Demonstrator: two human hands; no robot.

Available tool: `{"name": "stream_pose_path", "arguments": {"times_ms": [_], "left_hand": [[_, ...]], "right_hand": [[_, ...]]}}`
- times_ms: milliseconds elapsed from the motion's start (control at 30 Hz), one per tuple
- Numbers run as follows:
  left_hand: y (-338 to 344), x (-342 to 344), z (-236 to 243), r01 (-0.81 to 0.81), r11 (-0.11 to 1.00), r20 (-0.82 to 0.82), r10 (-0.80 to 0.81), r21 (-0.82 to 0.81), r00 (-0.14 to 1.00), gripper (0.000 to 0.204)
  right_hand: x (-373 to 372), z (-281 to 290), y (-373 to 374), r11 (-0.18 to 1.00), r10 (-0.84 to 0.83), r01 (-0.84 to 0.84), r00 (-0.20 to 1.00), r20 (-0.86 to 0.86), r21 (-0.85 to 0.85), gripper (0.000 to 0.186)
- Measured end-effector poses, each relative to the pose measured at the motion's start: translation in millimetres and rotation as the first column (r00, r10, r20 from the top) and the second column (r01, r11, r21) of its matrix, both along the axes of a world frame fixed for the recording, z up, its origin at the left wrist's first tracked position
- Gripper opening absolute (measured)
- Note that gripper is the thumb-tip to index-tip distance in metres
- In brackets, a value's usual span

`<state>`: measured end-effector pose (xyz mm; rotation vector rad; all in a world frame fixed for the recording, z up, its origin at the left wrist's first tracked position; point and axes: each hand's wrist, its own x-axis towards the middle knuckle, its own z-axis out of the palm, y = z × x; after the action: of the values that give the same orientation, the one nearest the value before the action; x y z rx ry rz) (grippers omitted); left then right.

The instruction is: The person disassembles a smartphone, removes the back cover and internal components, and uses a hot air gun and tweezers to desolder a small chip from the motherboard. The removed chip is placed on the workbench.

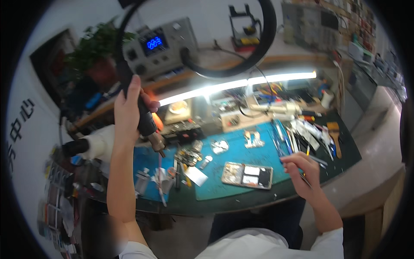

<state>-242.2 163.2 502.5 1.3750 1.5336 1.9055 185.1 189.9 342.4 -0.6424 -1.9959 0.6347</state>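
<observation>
The left hand (128, 113) grips a hot-air wand (148, 127) above the worktop (224, 203); the right hand (304, 169) pinches tweezers (307, 180) beside an opened phone (247, 175), with scattered tools (302, 134) behind it.

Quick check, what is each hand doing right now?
Left hand: closed around the black handle of a hot-air tool, raised above the bench.
Right hand: closed on a thin tool, probably tweezers, beside the opened phone.

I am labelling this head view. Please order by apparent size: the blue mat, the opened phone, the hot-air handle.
1. blue mat, clearly largest.
2. and 3. hot-air handle in the left hand and opened phone: alike; the handle is raised nearer the camera, so unranked.
</observation>
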Motion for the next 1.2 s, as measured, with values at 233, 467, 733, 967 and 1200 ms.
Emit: {"name": "stream_pose_path", "arguments": {"times_ms": [233,467,733,967,1200], "left_hand": [[1,111,-94,0.370,0.906,0.287,-0.418,0.208,0.862,0.023],[10,101,-156,0.256,0.836,-0.134,-0.218,0.485,0.967,0.043],[10,88,-166,0.027,0.941,0.070,-0.053,0.336,0.996,0.062],[12,88,-206,0.139,0.939,0.165,-0.198,0.313,0.966,0.051],[17,90,-221,0.215,0.934,0.122,-0.258,0.285,0.958,0.047]], "right_hand": [[-23,-42,-7,0.975,0.107,-0.083,0.988,0.109,-0.208,0.028],[-59,-55,7,0.974,0.227,-0.221,0.949,0.217,-0.051,0.031],[-98,-56,42,0.962,0.249,-0.270,0.934,0.255,0.047,0.025],[-100,-75,51,0.973,0.228,-0.232,0.949,0.220,-0.007,0.023],[-91,-78,61,0.956,0.281,-0.292,0.941,0.191,0.036,0.025]]}}
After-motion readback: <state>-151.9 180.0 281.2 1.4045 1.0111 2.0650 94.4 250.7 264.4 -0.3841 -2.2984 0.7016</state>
